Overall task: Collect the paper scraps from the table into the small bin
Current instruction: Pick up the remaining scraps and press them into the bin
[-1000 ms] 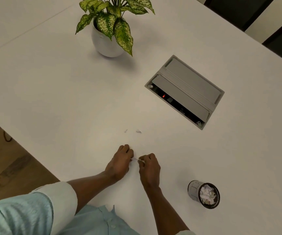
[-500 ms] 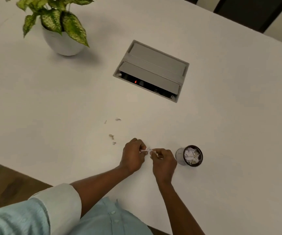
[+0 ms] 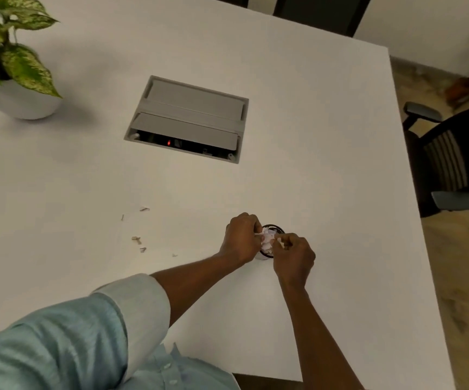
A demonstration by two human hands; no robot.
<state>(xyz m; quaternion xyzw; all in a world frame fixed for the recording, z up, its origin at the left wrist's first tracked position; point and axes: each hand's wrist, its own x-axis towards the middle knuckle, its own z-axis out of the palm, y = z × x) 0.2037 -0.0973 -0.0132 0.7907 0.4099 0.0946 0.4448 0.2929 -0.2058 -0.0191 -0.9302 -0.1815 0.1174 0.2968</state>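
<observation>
The small bin [image 3: 276,228], round with a dark rim, stands on the white table [image 3: 326,136] and holds crumpled white paper. Both hands hover right over its mouth and hide most of it. My left hand [image 3: 240,237] and my right hand [image 3: 294,253] each pinch a small white paper scrap [image 3: 259,235] at the fingertips above the bin. Several tiny paper scraps [image 3: 137,240] lie scattered on the table to the left of my hands, with one more scrap [image 3: 144,209] further back.
A grey cable box [image 3: 191,114] with a red light is set into the tabletop behind the bin. A potted plant [image 3: 11,80] stands at the far left. A dark office chair [image 3: 453,159] sits past the table's right edge.
Both hands have moved right, carrying the pinched paper, and now sit over the bin's mouth instead of beside it. The camera view has swung to the right.
</observation>
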